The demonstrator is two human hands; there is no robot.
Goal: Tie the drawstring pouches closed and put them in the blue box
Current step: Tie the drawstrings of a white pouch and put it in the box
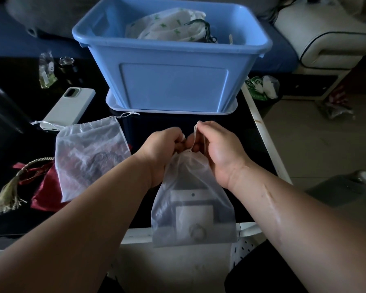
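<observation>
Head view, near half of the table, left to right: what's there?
Tassel → red pouch → sheer pouch lying flat → left hand → held pouch → right hand.

Sheer matt mesh-cloth pouch (193, 199) near centre, smooth blue plastic box (173, 66) far, glossy red satin pouch (43, 187) left, glossy black tabletop (237, 132)

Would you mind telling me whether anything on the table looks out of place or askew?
Only the phone: it lies in the work area, the flat sheer pouch's drawstring draped across its near end. Nothing looks spilled or damaged.
</observation>
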